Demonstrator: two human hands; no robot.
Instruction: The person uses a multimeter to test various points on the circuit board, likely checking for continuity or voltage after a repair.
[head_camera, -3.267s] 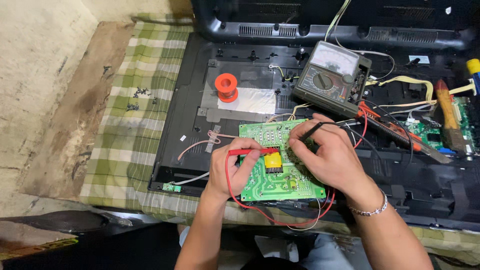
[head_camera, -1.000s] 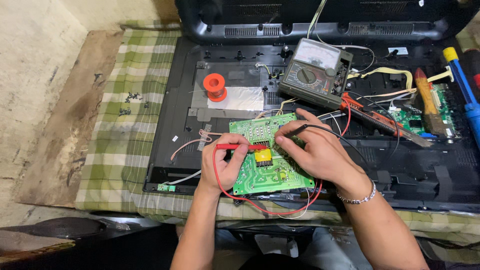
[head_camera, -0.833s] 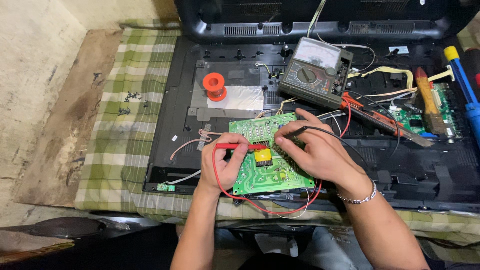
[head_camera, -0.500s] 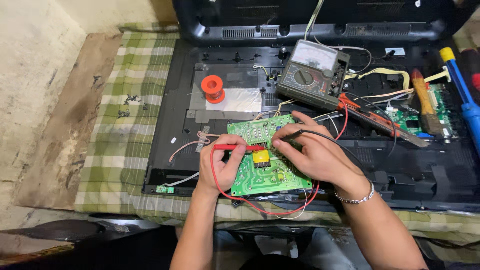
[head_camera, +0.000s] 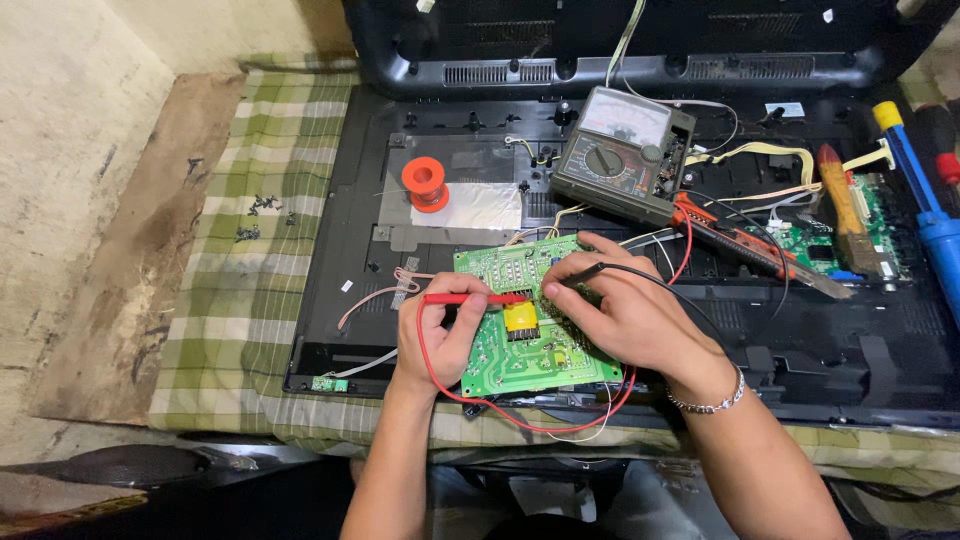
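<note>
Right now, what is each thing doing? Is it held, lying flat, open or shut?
Left hand: shut on red probe.
Right hand: shut on black probe.
Green circuit board: lying flat, both probe tips on it.
Analog multimeter: propped, leads attached.
Orange solder spool: standing on end, untouched.
Television back: cover off, lying flat.

probe tips hidden under fingers; green circuit board (head_camera: 530, 330) partly covered by hands; blue tool (head_camera: 925, 215) cut off at right edge

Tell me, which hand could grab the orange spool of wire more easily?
Probably the left hand. The orange spool lies up on its side of the green board. The right hand would have to cross over. Both hands hold probes now.
</note>
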